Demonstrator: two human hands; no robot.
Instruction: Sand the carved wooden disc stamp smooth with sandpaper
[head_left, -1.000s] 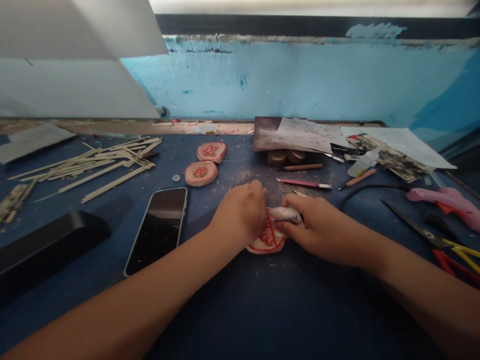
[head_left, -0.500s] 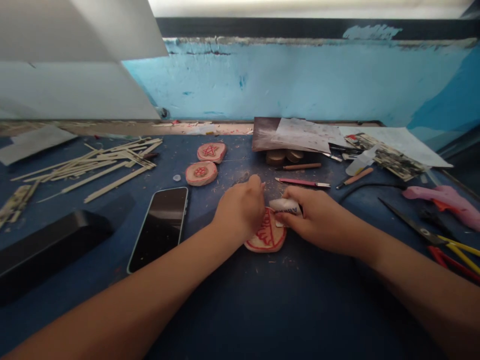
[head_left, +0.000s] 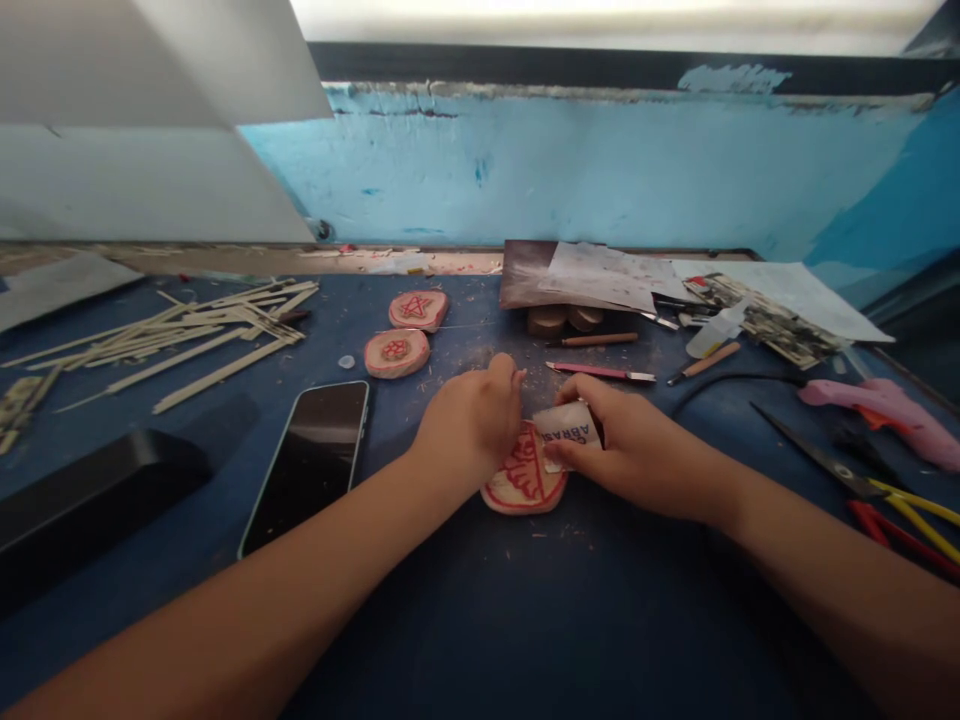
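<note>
A round wooden slice (head_left: 525, 485) with red carved marks lies flat on the blue table (head_left: 525, 620). My left hand (head_left: 469, 425) is closed over its left edge and holds it down. My right hand (head_left: 637, 450) pinches a small folded piece of sandpaper (head_left: 570, 430), white side up with printed letters, against the slice's upper right part.
Two more carved wooden slices (head_left: 397, 352) (head_left: 418, 309) lie behind, a black phone (head_left: 311, 460) to the left, wooden sticks (head_left: 187, 335) far left. Carving tools (head_left: 600, 372), papers (head_left: 600, 272), a pink glue gun (head_left: 885, 405) and scissors (head_left: 862, 485) lie to the right. A dark case (head_left: 90, 500) sits at left.
My right hand has slid the sandpaper a little across the slice, and its printed side now shows more flatly. My left hand stays on the slice.
</note>
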